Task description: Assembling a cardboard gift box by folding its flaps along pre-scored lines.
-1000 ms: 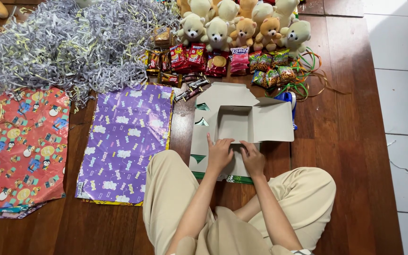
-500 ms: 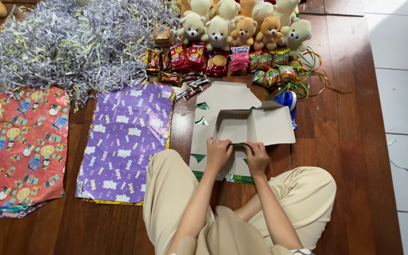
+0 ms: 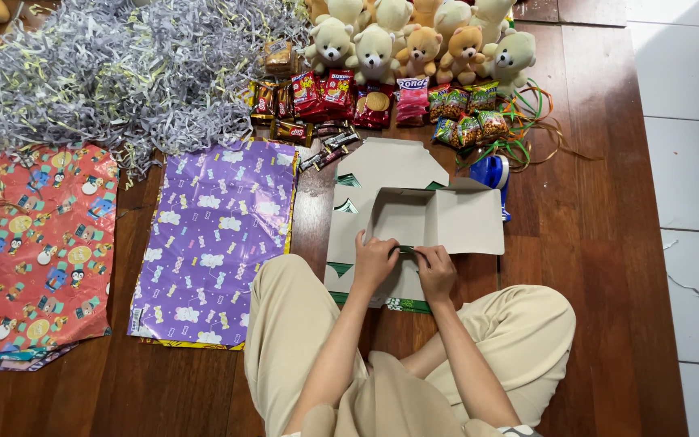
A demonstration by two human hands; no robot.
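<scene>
- The left hand (image 3: 374,260) pressed on the near edge of a half-folded cardboard box (image 3: 414,218), fingers curled narrow and pinching the edge.
- The right hand (image 3: 436,271) gripped the same edge just beside it, fingers pinched.
- The box lay on the wooden floor (image 3: 592,267) before the crossed legs, between purple wrapping paper (image 3: 216,239) and a blue tape roll (image 3: 493,171).
- Teddy bears (image 3: 414,40) and snack packets (image 3: 366,97) sat beyond it.

Soft, even daylight fills the room, bright and sharp throughout, with only faint shadows under the cardboard box (image 3: 414,218), a mild sheen on the wooden floor (image 3: 592,243), and slight wide-angle bending at the edges.
</scene>
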